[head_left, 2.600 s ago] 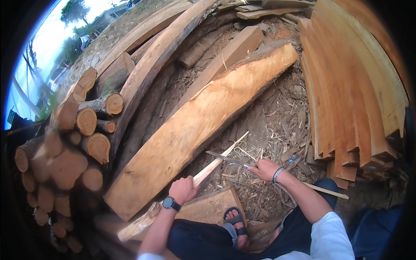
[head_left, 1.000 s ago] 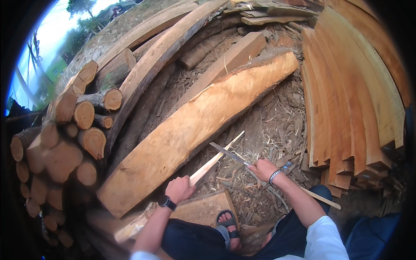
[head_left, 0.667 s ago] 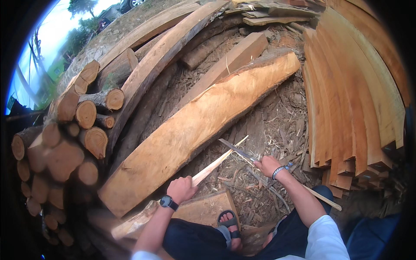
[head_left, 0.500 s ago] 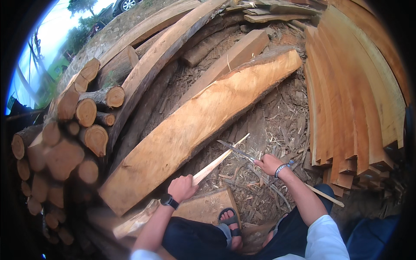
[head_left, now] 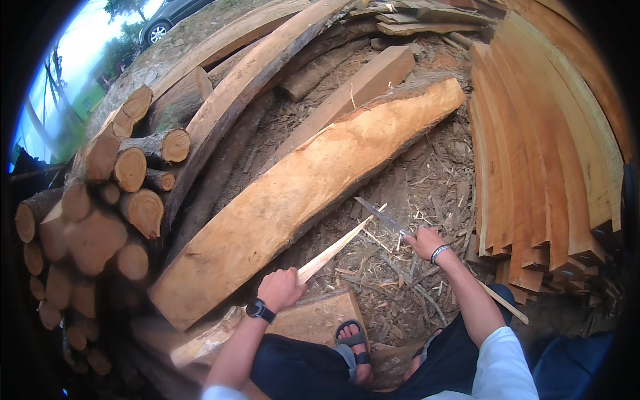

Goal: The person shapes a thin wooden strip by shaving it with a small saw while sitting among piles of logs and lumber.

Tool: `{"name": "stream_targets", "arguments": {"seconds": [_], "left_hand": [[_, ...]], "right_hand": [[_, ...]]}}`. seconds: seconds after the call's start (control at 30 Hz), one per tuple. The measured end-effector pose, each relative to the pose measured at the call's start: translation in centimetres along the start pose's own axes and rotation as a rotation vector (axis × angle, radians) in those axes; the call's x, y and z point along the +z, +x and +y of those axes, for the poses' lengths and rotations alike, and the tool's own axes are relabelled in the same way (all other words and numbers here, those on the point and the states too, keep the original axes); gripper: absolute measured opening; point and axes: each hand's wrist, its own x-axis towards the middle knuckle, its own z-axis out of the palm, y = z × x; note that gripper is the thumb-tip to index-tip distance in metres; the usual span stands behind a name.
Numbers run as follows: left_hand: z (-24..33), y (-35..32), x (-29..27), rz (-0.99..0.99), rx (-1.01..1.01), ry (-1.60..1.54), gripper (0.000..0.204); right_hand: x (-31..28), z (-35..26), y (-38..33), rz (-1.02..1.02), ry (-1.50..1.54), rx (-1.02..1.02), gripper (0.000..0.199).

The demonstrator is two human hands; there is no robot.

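Note:
My left hand (head_left: 281, 289) is closed around the near end of a pale split-wood stick (head_left: 328, 256), which narrows to a point and slants up to the right. In my right hand (head_left: 427, 244) is a knife (head_left: 382, 215), its narrow blade pointing up-left. Close to the stick's tip, the blade stands a little apart from it. A long thin wooden shaft (head_left: 505, 305) emerges beyond my right forearm, in line with the knife like a long handle; the forearm hides the part between. Pale shavings (head_left: 393, 245) lie on the ground below the blade.
A thick slab (head_left: 313, 190) lies diagonally ahead. Cut logs (head_left: 143, 210) are stacked at left, and sawn planks (head_left: 533, 147) at right. A short wood block (head_left: 320, 319) lies by my sandalled foot (head_left: 353, 337). A car (head_left: 167, 23) stands at the far upper left.
My right hand and the knife have moved up and to the right, drawing the blade off the stick toward its tip. The stick's tip has dipped slightly; my left hand stays nearly in place.

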Motion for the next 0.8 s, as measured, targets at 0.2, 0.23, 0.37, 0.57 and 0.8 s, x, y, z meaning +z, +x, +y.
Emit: {"name": "stream_targets", "arguments": {"seconds": [0.2, 0.23, 0.37, 0.57, 0.8], "left_hand": [[-0.2, 0.0, 0.8, -0.014, -0.024, -0.001, 0.037], [0.0, 0.1, 0.6, -0.007, -0.014, 0.008, 0.037], [0.3, 0.1, -0.1, -0.015, -0.046, 0.003, 0.037], [-0.2, 0.2, 1.0, -0.049, -0.07, -0.024, 0.038], [-0.5, 0.4, 0.8, 0.024, -0.101, -0.078, 0.036]], "right_hand": [[1.4, -4.4, -3.4, -0.128, -0.016, -0.203, 0.053], [1.1, -2.6, -2.1, -0.063, -0.012, -0.147, 0.054], [0.4, -1.3, -1.3, 0.04, -0.026, -0.085, 0.055], [2.7, -5.0, -4.4, -0.074, -0.021, -0.211, 0.055], [2.4, -5.2, -4.5, -0.029, -0.06, -0.216, 0.055]]}}
